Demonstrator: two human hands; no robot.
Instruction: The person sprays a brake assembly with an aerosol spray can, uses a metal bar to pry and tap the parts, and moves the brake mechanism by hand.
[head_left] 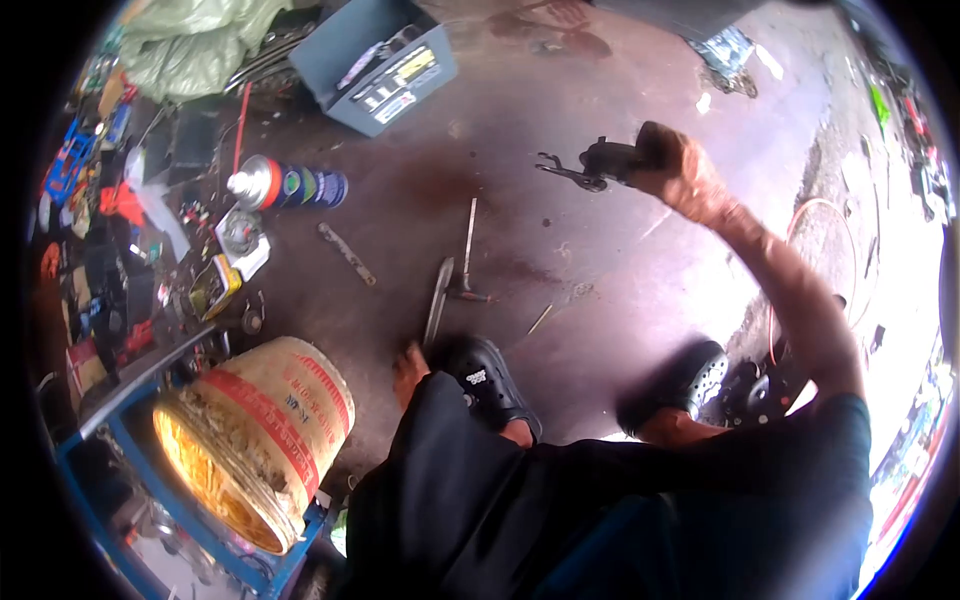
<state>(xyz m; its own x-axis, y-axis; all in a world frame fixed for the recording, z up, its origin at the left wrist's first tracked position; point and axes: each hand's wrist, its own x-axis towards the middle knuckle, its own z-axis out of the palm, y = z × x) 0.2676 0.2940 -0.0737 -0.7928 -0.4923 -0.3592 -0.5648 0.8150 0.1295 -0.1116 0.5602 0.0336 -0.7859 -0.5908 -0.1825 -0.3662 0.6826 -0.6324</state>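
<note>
The person's right hand (685, 180) is stretched forward above the reddish-brown concrete floor (600, 330), its grip closed round the thick end of a dark, blackish mechanical part with thin forked prongs (610, 160); the part points away from the wrist, toward the left of the view, well apart from the other things. The left hand (408, 375) is low beside the dark-clothed knee, partly hidden by the cloth, its fingers just beside the near end of a long, narrow grey metal tool (438, 300); whether its grip holds that tool or merely lies next to it, I cannot tell. Next to the tool lies a thin metal rod with a crosswise end (470, 245), and nearer the right foot, a short, pale, slender stick (540, 319). Farther left are a flat, worn metal strip (346, 255) and a blue spray can with a red band and white cap (300, 188), with a grey rectangular plastic box (370, 65) beyond them. At lower left, a cream bucket with red printed bands (275, 400) is by a blue metal frame (185, 515), its yellowish inside showing. Black perforated clogs (485, 385) cover both feet.
</note>
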